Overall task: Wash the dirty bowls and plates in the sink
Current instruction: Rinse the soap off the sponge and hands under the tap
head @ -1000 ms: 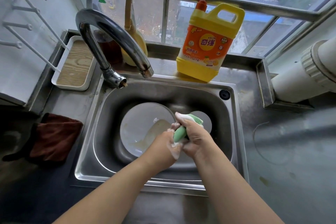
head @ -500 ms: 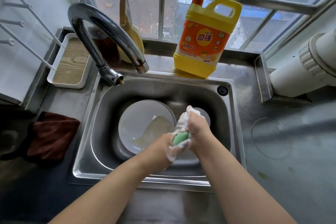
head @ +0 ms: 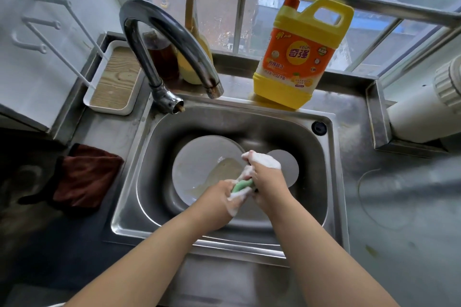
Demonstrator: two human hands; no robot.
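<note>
Now both hands, left hand [head: 219, 194] and right hand [head: 268, 177], squeeze a soapy green sponge [head: 241, 185] over the sink [head: 331, 182], fingers curled round it. Slippery foam could let it drop onto the dirty plate [head: 199, 164].

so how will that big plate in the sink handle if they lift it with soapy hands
The plate is smooth, glossy and holds a greasy film, so it is likely slippery. Both hands, the left hand and right hand, are foamy, which weakens grip. It looks ceramic: probably stiff, fairly heavy and breakable against the steel sink.

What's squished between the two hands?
In the head view, a green sponge covered in white foam sits between the left hand and the right hand, above the dirty plate.
</note>
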